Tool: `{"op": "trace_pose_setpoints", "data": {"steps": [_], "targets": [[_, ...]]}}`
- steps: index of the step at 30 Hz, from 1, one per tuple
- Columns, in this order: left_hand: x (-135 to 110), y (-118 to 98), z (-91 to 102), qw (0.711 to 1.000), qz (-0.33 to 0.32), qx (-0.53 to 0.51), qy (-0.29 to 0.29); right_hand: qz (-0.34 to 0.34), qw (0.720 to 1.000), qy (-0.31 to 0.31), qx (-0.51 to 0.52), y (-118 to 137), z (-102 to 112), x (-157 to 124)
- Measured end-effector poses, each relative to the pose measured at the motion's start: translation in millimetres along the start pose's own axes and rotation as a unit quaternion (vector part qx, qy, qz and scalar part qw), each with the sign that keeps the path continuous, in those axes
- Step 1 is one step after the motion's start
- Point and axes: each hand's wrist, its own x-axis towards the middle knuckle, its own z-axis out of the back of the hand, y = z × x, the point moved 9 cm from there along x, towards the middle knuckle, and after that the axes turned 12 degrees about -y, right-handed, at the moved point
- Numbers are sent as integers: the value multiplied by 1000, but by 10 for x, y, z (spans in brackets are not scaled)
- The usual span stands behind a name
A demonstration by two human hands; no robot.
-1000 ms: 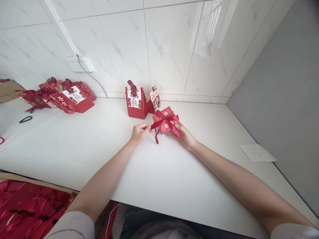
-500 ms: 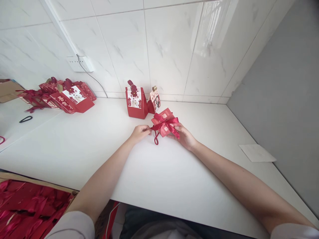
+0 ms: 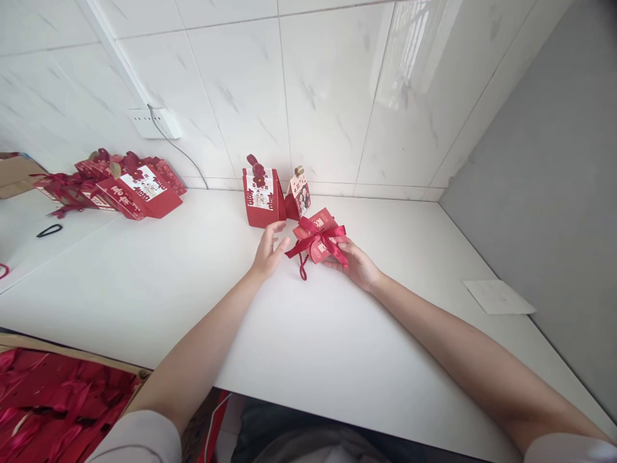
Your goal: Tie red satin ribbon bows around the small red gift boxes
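Observation:
My right hand [image 3: 355,263] holds a small red gift box [image 3: 320,234] from below, near the middle of the white table [image 3: 308,334]. A red ribbon bow is tied across the box and a red cord hangs under it. My left hand [image 3: 268,250] is just left of the box with its fingers spread and nothing in them. Its fingertips reach toward a taller upright red gift box [image 3: 262,196] that stands against the tiled wall. A small red tag [image 3: 299,193] stands beside that box.
A pile of red gift boxes [image 3: 126,186] lies at the far left by a wall socket [image 3: 155,122]. A black ring [image 3: 49,230] lies on the left table. A white paper sheet [image 3: 498,296] is at the right. A carton of red ribbons [image 3: 58,405] sits below the table's front edge.
My left hand has let go of the ribbon end it was pinching and opened, moving up toward the upright box. The small box in my right hand barely shifted.

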Motion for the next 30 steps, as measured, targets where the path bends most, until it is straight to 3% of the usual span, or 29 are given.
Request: {"op": "trace_pose_setpoints", "data": {"steps": [2,9,14,30], "targets": [[-75,-152,-85,999,-22,-13,21,0,1000,-1,-3,11,-7,-8],[-232,-348,-215,999,25,-34,2,1,1000,-10,-8,-6,-61,-39],[-256,-338,-241,998,33,-60,2,29,1000,-2,2,-17,-105,-50],[-239,-342,-212,998,39,-44,-11,28,1000,-1,-9,-35,-78,-42]]}}
